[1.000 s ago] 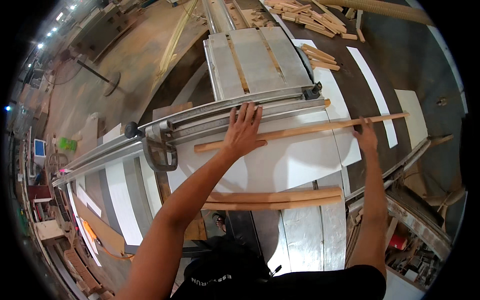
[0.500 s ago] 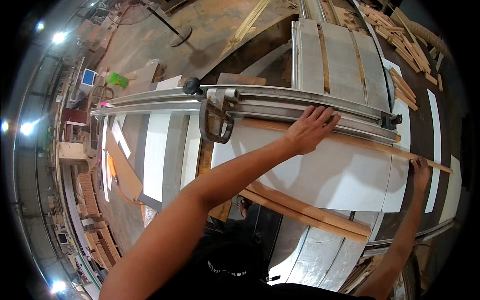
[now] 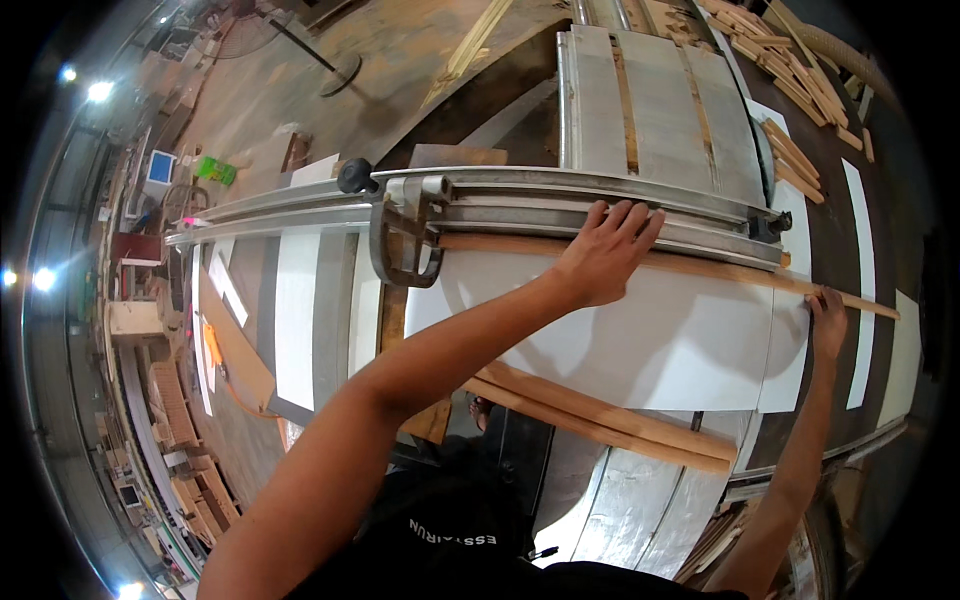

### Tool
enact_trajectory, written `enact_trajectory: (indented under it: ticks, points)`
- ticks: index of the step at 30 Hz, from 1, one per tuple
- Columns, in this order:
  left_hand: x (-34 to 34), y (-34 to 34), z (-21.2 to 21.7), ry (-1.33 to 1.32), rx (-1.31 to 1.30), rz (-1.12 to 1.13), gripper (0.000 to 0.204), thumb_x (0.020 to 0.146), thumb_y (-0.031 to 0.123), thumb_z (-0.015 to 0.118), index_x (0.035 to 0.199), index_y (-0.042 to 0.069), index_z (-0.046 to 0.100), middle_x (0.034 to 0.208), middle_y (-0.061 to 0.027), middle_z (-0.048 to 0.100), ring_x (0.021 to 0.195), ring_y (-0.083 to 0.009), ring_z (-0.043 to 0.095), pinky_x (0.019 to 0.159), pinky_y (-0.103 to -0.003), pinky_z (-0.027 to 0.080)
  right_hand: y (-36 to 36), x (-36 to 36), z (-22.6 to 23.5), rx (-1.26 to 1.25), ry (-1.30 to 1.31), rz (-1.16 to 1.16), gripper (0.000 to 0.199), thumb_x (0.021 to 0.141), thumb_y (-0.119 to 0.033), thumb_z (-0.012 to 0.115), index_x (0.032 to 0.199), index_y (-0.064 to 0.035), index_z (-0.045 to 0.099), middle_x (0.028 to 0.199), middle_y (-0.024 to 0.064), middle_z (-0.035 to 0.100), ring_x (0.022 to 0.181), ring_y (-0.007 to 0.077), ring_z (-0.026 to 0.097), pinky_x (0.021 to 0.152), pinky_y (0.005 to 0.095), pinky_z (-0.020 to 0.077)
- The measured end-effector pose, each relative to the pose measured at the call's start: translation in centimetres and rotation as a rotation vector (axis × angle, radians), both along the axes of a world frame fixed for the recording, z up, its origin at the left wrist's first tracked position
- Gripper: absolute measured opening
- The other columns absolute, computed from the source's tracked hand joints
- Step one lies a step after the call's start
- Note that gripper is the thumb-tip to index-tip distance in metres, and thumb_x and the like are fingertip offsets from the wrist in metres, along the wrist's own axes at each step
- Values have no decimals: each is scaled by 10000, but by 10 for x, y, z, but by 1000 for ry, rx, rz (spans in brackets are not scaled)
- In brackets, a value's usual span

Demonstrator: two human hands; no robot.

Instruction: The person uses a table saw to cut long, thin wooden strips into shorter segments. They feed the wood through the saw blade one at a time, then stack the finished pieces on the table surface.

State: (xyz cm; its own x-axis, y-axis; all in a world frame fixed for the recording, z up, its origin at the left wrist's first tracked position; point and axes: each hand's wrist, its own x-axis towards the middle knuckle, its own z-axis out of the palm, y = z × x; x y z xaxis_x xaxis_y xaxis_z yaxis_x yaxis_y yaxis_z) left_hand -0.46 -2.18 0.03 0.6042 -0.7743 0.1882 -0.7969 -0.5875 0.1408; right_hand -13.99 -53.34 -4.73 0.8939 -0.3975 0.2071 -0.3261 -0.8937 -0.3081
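Observation:
A long, narrow wooden strip (image 3: 720, 271) lies along the near side of a metal fence rail (image 3: 530, 209), over a white panel (image 3: 640, 340). My left hand (image 3: 603, 258) rests on the strip and the rail, its fingers stretched across the rail's top. What the left thumb does is hidden. Farther right, my right hand (image 3: 827, 320) pinches the strip near its right end, which sticks out past the hand. Closer to my body, thicker wooden strips (image 3: 610, 420) lie side by side along the panel's near edge.
A clamp-like metal bracket (image 3: 408, 235) with a black knob stands at the rail's left. Beyond the rail is a slotted metal machine table (image 3: 650, 110). Loose wood pieces (image 3: 800, 80) are piled at the far right. A floor fan stand (image 3: 340, 75) stands far left.
The view has shifted slightly. My right hand has moved a little away from me, bringing the strip's right end closer to the rail's line. My left hand stays at the rail.

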Motion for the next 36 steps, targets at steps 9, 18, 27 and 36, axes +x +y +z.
enact_trajectory:
  ticks: [9,18,27,36]
  points:
    - [-2,-70,-43,-187,-181,188,879,733,624,779,1333,18,568,1245,-112,563,1169,-274,503,1013,-508,335,19,13,8,-47,-52,-14,380,839,-225,799,1144,-15,710,1145,131,703,1089,313,664,951,392,524]
    - [-3,-74,-34,-172,-147,209,904,697,634,805,1317,19,571,1235,-91,584,1144,-263,516,1037,-470,318,13,7,-10,-41,-155,-50,464,800,-245,836,1184,-15,716,1271,136,670,1134,316,656,982,396,522]
    - [-2,-72,-33,-196,-138,195,886,713,623,807,1302,5,570,1186,-106,587,1105,-262,523,1005,-450,336,16,12,-1,-26,-143,-2,447,796,-201,836,1176,-3,709,1205,135,686,1087,314,670,951,388,541]
    - [-1,-73,-35,-255,-174,179,890,695,622,813,1297,14,570,1169,-118,578,1086,-280,528,995,-436,347,13,11,-5,-30,-177,15,441,799,-222,842,1157,3,715,1186,134,688,1062,306,678,933,383,549]
